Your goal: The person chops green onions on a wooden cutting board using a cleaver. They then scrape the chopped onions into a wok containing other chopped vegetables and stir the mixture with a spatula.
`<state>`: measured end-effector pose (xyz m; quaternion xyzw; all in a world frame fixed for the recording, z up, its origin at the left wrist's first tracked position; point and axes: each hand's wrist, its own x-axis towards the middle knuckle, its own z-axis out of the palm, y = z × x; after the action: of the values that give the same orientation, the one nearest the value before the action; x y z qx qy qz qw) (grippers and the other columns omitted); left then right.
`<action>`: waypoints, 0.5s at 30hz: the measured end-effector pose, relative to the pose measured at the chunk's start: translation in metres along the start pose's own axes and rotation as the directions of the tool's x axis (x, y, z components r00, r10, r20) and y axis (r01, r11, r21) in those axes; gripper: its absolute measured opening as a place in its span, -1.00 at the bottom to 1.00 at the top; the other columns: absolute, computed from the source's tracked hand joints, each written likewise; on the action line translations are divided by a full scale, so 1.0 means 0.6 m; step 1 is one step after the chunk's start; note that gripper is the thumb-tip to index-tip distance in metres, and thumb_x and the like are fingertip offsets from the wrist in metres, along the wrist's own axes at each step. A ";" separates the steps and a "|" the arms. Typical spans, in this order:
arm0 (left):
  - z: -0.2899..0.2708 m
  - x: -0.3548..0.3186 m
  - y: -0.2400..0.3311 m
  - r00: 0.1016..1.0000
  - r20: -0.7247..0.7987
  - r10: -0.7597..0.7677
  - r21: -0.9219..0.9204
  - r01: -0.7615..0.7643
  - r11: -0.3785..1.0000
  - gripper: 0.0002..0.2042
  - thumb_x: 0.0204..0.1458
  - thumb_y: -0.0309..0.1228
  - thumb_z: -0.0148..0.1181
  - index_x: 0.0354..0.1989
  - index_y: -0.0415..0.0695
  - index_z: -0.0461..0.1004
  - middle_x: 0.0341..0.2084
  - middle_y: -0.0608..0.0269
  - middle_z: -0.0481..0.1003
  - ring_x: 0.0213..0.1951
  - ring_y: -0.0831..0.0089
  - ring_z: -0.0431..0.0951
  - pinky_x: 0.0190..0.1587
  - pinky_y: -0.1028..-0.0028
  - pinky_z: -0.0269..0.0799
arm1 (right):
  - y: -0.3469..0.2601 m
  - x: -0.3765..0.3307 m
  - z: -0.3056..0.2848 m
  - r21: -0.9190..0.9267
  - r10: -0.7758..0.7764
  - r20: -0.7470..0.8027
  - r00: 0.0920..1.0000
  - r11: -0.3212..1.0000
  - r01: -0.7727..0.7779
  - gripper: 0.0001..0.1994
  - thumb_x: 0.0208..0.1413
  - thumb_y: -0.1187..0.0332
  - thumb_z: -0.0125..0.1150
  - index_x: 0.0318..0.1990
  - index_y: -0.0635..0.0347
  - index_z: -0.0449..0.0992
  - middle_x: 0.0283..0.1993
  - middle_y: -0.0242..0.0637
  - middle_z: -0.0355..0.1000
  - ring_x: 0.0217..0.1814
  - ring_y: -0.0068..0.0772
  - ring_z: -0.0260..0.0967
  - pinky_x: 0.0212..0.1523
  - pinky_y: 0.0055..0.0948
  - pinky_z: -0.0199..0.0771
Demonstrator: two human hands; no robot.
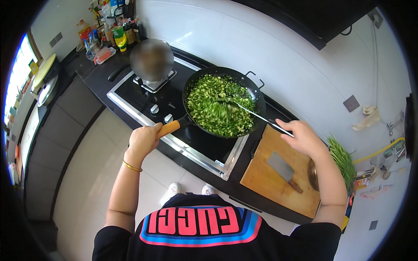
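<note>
A black wok (260, 109) sits on the right side of the stove, filled with finely chopped greens (204, 95) mixed with paler bits. My left hand (143, 141) is closed around its orange-yellow handle (169, 128). In my right hand (300, 135), to the right of the wok, is the metal handle of a long spatula (257, 115). It slants down to the left into the greens. Its head is partly covered by food and smeared by motion, so its exact shape is unclear. Some greens around it are blurred too.
A cleaver (281, 166) lies on a wooden cutting board (261, 178) at the right. Long green stalks (342, 156) stand beyond my right forearm. A blurred round vessel (152, 58) rests on the left burner. Bottles (128, 32) crowd the far left corner; a range hood (305, 17) overhangs.
</note>
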<state>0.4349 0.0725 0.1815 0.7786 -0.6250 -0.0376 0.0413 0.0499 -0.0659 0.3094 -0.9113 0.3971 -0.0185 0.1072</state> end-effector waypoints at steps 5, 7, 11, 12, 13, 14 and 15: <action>-0.001 -0.003 -0.004 1.000 -0.001 0.009 -0.016 -0.009 1.000 -0.69 -0.12 -0.47 0.12 -0.13 0.02 0.42 -0.61 0.17 0.47 -0.50 0.27 0.50 -0.42 0.42 0.40 | -0.050 -0.051 -0.069 -0.114 0.029 0.105 0.994 0.993 -0.016 -0.59 -0.13 0.44 0.18 -0.02 0.11 0.43 -0.47 -0.04 0.36 -0.39 -0.03 0.33 -0.34 -0.22 0.32; 0.002 -0.002 -0.007 1.000 0.004 0.010 -0.009 -0.010 1.000 -0.68 -0.14 -0.47 0.12 -0.13 0.02 0.41 -0.60 0.16 0.47 -0.49 0.26 0.51 -0.41 0.41 0.41 | -0.070 -0.053 -0.071 -0.136 0.038 0.188 0.981 0.991 -0.012 -0.60 -0.10 0.46 0.14 -0.01 0.15 0.42 -0.48 -0.04 0.36 -0.37 -0.03 0.34 -0.31 -0.21 0.34; 0.000 0.002 -0.003 1.000 0.012 0.013 -0.031 -0.013 0.999 -0.67 -0.16 -0.48 0.13 -0.13 0.02 0.41 -0.60 0.15 0.48 -0.48 0.24 0.51 -0.39 0.39 0.41 | -0.081 -0.022 0.007 -0.257 -0.025 0.201 0.979 0.963 0.077 -0.64 -0.05 0.47 0.06 -0.03 0.30 0.41 -0.51 0.01 0.36 -0.38 -0.01 0.36 -0.31 -0.15 0.38; 0.004 0.004 -0.005 0.999 -0.026 0.047 -0.024 -0.048 0.999 -0.70 -0.15 -0.47 0.12 -0.17 0.00 0.40 -0.63 0.16 0.46 -0.51 0.25 0.50 -0.43 0.39 0.40 | -0.082 -0.013 0.029 -0.232 0.023 0.172 0.985 0.973 0.018 -0.65 -0.03 0.48 0.04 -0.02 0.31 0.40 -0.51 0.02 0.36 -0.40 0.01 0.36 -0.35 -0.15 0.38; 0.009 0.000 -0.011 0.995 -0.066 0.069 -0.009 -0.069 0.998 -0.74 -0.14 -0.47 0.11 -0.20 -0.02 0.39 -0.67 0.18 0.44 -0.55 0.25 0.49 -0.46 0.39 0.39 | -0.075 0.002 0.050 -0.215 0.024 0.129 0.991 0.977 0.005 -0.66 -0.02 0.49 0.02 -0.02 0.33 0.40 -0.49 0.03 0.37 -0.41 0.02 0.36 -0.36 -0.15 0.39; 0.012 -0.001 -0.012 0.989 -0.105 0.101 0.003 -0.101 0.995 -0.77 -0.14 -0.47 0.10 -0.23 -0.03 0.38 -0.71 0.19 0.42 -0.58 0.26 0.49 -0.50 0.39 0.38 | -0.067 0.010 0.066 -0.202 0.037 0.085 0.996 0.979 -0.019 -0.66 0.00 0.49 0.01 -0.03 0.35 0.39 -0.47 0.05 0.38 -0.41 0.03 0.36 -0.36 -0.16 0.39; 0.010 0.000 -0.011 0.990 -0.096 0.100 0.002 -0.100 0.995 -0.76 -0.14 -0.46 0.10 -0.23 -0.03 0.37 -0.71 0.19 0.42 -0.58 0.26 0.49 -0.49 0.39 0.39 | -0.057 0.019 0.080 -0.194 0.058 0.054 0.997 0.980 -0.047 -0.66 -0.01 0.49 0.02 -0.02 0.34 0.39 -0.45 0.05 0.38 -0.41 0.03 0.36 -0.36 -0.15 0.39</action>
<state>0.4406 0.0739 0.1746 0.7471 -0.6606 0.0010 0.0739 0.0878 -0.0431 0.2689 -0.9068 0.4176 0.0497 0.0307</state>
